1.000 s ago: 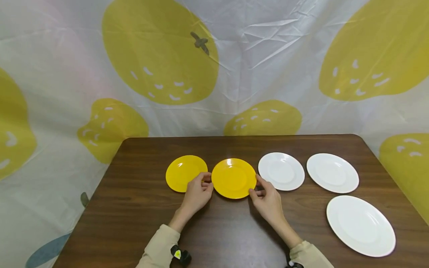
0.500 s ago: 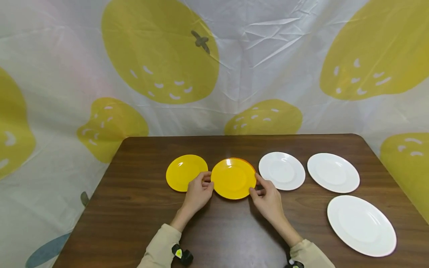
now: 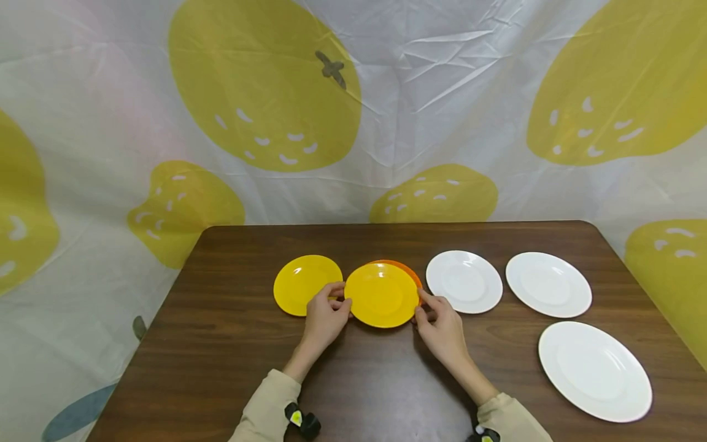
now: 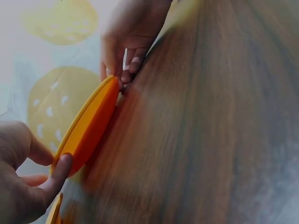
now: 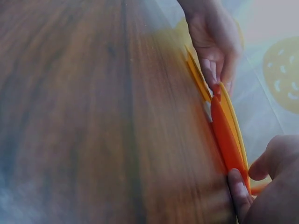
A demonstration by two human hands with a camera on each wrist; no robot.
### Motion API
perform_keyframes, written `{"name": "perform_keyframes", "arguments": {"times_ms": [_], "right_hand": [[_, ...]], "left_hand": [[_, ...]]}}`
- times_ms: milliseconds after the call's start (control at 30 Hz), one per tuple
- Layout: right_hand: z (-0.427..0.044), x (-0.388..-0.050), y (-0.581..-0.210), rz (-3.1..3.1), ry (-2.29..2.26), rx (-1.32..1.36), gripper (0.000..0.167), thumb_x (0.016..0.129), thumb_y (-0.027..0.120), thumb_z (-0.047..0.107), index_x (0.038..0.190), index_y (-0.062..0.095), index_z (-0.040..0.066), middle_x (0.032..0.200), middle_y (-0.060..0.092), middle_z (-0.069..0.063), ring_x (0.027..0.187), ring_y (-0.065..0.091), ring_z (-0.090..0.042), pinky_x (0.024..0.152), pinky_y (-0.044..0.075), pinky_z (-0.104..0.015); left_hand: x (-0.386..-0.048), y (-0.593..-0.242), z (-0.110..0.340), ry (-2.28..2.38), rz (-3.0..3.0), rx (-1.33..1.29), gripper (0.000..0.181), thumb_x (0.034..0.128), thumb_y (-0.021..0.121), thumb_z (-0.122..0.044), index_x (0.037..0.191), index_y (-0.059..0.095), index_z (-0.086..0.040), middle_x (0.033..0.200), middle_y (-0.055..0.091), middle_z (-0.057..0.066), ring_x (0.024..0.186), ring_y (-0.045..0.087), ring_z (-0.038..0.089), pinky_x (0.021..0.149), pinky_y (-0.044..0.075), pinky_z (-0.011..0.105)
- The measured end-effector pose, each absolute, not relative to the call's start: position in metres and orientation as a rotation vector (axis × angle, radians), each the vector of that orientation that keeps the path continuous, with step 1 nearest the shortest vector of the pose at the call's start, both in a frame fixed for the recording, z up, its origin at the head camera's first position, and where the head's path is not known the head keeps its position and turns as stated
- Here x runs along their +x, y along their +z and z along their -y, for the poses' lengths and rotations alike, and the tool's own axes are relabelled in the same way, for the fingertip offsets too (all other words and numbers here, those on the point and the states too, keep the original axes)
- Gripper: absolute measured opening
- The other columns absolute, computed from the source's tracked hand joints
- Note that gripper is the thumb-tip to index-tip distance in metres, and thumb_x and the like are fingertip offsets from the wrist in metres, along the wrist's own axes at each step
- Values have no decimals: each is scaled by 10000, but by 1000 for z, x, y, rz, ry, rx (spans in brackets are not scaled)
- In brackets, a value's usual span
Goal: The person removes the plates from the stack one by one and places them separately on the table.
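A yellow plate is held by its rim between my two hands near the middle of the table. Beneath it, an orange plate shows as a crescent along the far right edge. My left hand pinches the left rim with thumb and fingers, close to a second yellow plate lying on the table. On the right rim, my right hand does the same. From the right wrist view, the yellow plate is tilted apart from the orange plate at the far end.
Two white plates lie in a row to the right, and a larger white plate lies nearer the front. The brown wooden table ends at the back against a lemon-printed cloth.
The upper yellow plate has shifted slightly left, exposing the orange plate beneath, which was hidden one second ago. Both hands stay at its rim; the other plates have not moved.
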State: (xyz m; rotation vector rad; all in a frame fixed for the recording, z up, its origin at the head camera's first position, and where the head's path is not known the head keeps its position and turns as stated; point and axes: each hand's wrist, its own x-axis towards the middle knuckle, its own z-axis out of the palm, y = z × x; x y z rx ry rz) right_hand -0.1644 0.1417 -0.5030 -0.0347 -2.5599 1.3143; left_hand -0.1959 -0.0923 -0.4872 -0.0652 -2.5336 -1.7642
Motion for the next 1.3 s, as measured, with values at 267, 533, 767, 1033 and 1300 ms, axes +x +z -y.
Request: {"name": "perform_keyframes", "arguments": {"times_ms": [267, 533, 767, 1033, 1300], "right_hand": [[-143, -165, -504, 2555, 1276, -28, 437, 886, 685, 37, 1322, 669, 15, 1071, 687, -159, 770, 727, -211, 685, 533, -213], [-142, -165, -505, 2561, 1257, -10, 444, 884, 685, 38, 1325, 658, -10, 1044, 687, -160, 776, 731, -218, 725, 555, -260], [-143, -166, -505, 2567, 1246, -12, 448, 885, 687, 41, 1329, 657, -2, 1054, 687, -159, 772, 728, -209, 733, 554, -270], [-141, -165, -504, 2547, 1240, 8, 437, 876, 683, 30, 1309, 663, -26, 1017, 688, -156, 742, 723, -201, 714, 551, -267], [-141, -165, -505, 2525, 1236, 7, 433, 873, 683, 19, 1304, 671, -15, 1025, 693, -152, 747, 733, -210, 740, 561, -309]], "left_hand": [[-199, -489, 92, -1835, 2402, 23, 356, 878, 733, 0, 1223, 684, 74, 1009, 721, 223, 663, 724, 203, 593, 591, 237], [-203, -491, 98, -1943, 2279, 146, 362, 872, 741, 26, 1229, 698, 62, 1078, 694, 265, 640, 700, 170, 596, 596, 261], [-203, -491, 101, -1973, 2258, 168, 362, 878, 719, 38, 1239, 692, 59, 1084, 681, 259, 640, 670, 104, 591, 584, 227], [-205, -489, 107, -1996, 2189, 185, 339, 875, 705, 69, 1214, 693, 76, 1049, 673, 262, 634, 644, 78, 587, 584, 221], [-207, -480, 123, -2012, 2170, 244, 358, 894, 702, 40, 1248, 670, 77, 1095, 653, 262, 670, 651, 59, 620, 593, 218]]}}
